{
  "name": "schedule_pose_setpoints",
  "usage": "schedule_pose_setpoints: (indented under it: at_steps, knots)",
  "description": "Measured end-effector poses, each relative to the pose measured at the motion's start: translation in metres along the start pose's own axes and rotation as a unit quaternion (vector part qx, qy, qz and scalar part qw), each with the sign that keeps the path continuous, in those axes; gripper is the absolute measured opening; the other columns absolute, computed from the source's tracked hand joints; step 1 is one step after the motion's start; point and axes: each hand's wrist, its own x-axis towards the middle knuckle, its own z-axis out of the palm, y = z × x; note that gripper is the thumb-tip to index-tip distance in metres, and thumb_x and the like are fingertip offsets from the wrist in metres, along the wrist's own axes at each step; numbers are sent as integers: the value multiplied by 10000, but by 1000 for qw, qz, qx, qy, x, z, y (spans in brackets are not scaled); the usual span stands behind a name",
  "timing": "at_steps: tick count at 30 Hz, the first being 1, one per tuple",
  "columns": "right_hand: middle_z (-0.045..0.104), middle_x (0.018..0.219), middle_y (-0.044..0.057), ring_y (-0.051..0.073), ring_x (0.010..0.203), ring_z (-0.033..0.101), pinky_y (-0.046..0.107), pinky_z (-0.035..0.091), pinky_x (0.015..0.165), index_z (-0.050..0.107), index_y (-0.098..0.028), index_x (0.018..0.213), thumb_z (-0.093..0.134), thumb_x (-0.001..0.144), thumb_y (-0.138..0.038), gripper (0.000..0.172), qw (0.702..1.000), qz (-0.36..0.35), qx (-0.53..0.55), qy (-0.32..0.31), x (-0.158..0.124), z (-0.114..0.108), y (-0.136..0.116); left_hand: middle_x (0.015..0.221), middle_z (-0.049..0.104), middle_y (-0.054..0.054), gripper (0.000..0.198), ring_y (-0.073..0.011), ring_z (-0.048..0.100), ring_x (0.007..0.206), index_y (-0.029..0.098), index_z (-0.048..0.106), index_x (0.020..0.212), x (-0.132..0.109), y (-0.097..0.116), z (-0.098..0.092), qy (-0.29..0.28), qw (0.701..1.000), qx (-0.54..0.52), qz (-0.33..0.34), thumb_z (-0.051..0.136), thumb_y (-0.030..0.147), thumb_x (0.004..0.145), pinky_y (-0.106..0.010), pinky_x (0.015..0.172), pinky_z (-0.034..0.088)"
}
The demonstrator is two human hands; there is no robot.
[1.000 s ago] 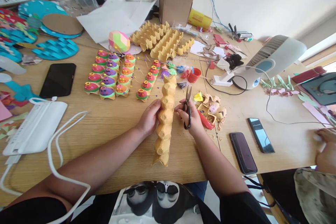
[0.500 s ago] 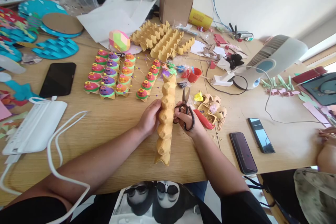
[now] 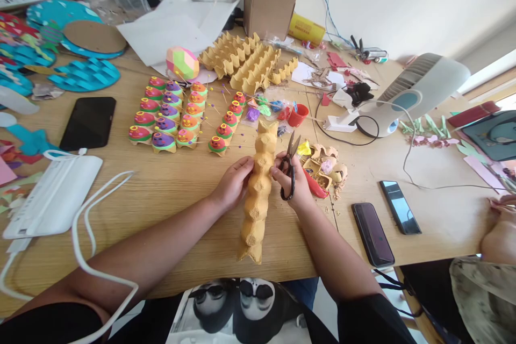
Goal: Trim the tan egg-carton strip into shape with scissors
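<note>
Over the table in front of me is a long yellow egg-carton strip [image 3: 257,193], its bumps facing up. My left hand [image 3: 234,181] is closed on its left edge, thumb near the upper half. On the other side my right hand [image 3: 296,185] holds black-handled scissors [image 3: 289,164], blades pointing up and slightly apart. Its thumb and fingertips also touch the strip's right edge. Beyond my left hand stand rows of painted egg-carton caterpillars [image 3: 164,141] in red, purple and orange, with a shorter row [image 3: 223,130] nearer the strip.
More yellow carton strips [image 3: 253,67] lie at the back by a cardboard box [image 3: 269,2]. Carton scraps [image 3: 322,169], a red cup [image 3: 298,114] and two phones [image 3: 373,234] are to the right. A white power strip [image 3: 54,196] is left. Another person's hand [image 3: 506,207] rests at far right.
The strip has turned, its far end swinging right and closer to me, and more of its bumps show. My right hand has shifted slightly right, with the scissors turned a little.
</note>
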Motion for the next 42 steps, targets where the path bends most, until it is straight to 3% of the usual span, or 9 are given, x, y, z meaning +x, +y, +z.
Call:
schedule_pose_setpoints:
  at_steps: [4, 14, 19, 26, 35, 42]
  knots:
    - [599, 805, -37, 136, 701, 561, 270, 407, 629, 492, -266, 1091, 755, 833, -354, 379, 999, -22, 27, 14, 3, -3, 5, 1003, 765, -58, 276, -230, 692, 918, 211, 733, 911, 0, 5, 3, 9, 1000, -13, -4, 745, 483, 868, -306, 705, 531]
    - [601, 834, -25, 136, 710, 536, 298, 436, 687, 504, -258, 1092, 720, 880, -352, 318, 997, -50, -45, 28, -3, 0, -4, 1073, 757, -77, 252, -262, 684, 1018, 215, 729, 903, 0, 2, 0, 3, 1000, 0, -3, 719, 467, 892, -329, 743, 540]
    - [620, 881, -16, 142, 777, 573, 305, 472, 747, 505, -267, 1115, 760, 848, -305, 371, 995, -68, -66, 25, -3, 0, -4, 940, 722, -44, 285, -212, 667, 901, 208, 706, 889, 2, 0, -3, 21, 1000, -2, 9, 752, 488, 864, -293, 729, 525]
    - [611, 905, -5, 165, 822, 591, 304, 465, 726, 529, -264, 1100, 780, 811, -295, 384, 986, -83, -138, 41, -6, 1, -1, 740, 573, 25, 322, -111, 520, 627, 190, 641, 893, 1, -5, -6, 26, 999, 25, 18, 747, 494, 875, -213, 564, 435]
    - [550, 793, -42, 149, 719, 540, 293, 440, 683, 534, -269, 1079, 778, 809, -330, 369, 989, -34, -126, 75, -3, -1, -4, 759, 608, 10, 302, -133, 554, 658, 199, 626, 813, -2, 0, -4, 39, 999, 18, 23, 761, 465, 865, -232, 588, 468]
    - [566, 841, -36, 125, 691, 536, 278, 463, 678, 528, -260, 1077, 779, 831, -418, 386, 1000, 4, 6, 27, -4, 0, -3, 849, 691, -17, 307, -144, 607, 709, 186, 666, 882, -3, 0, -6, 17, 998, 60, -1, 727, 487, 890, -245, 633, 482]
